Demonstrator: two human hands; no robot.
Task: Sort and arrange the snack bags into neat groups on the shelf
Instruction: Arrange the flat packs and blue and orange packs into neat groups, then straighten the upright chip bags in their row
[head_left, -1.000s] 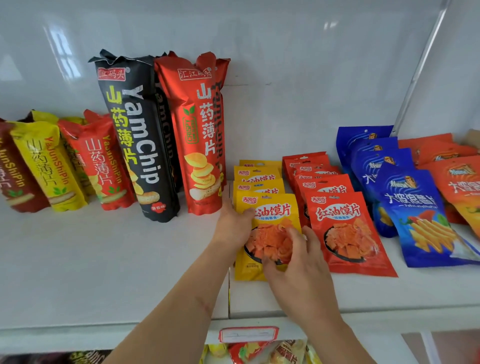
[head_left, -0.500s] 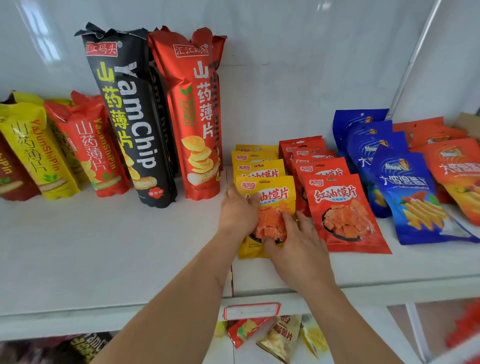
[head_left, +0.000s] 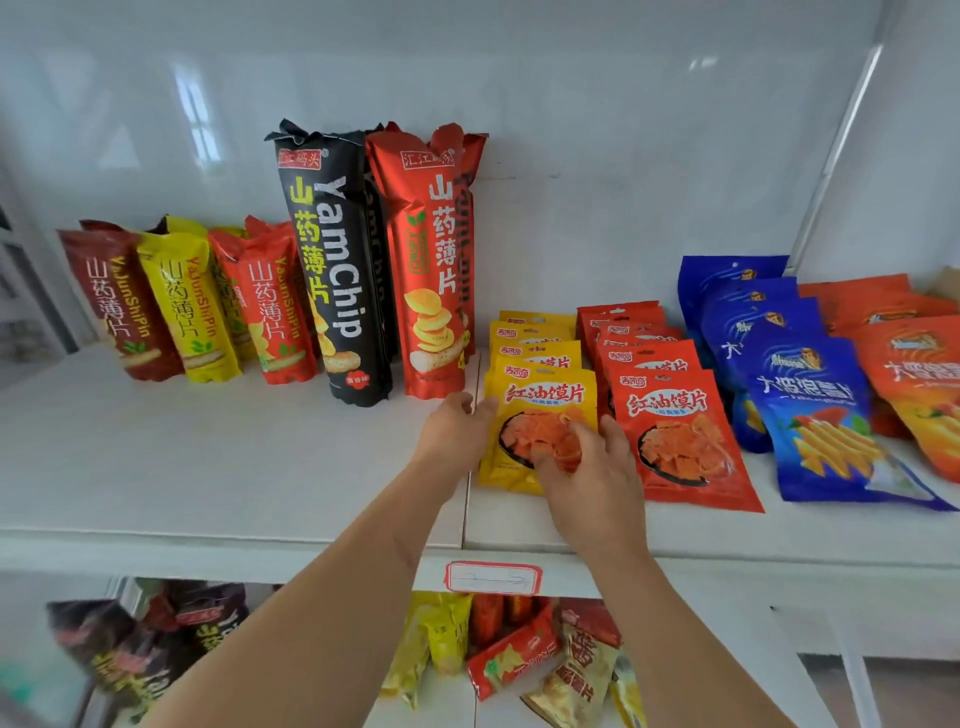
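A front yellow snack bag (head_left: 543, 397) leans at the head of a row of several yellow bags (head_left: 530, 338) on the white shelf (head_left: 218, 467). My left hand (head_left: 454, 434) presses against that bag's left edge. My right hand (head_left: 589, 478) lies on its lower front, fingers spread over the picture. Right beside it stands a row of red bags (head_left: 675, 426) of the same kind. Blue bags (head_left: 810, 410) and orange bags (head_left: 914, 374) lie further right.
Tall black (head_left: 332, 270) and red (head_left: 431, 260) yam chip bags stand behind my left hand. Shorter maroon, yellow and red bags (head_left: 182, 306) lean at the far left. A price label (head_left: 492, 578) sits on the shelf edge. More snack bags (head_left: 519, 654) fill the shelf below.
Both hands have stayed on the front yellow bag, which has slid back closer to the row. The view has shifted, so the lower shelf shows more.
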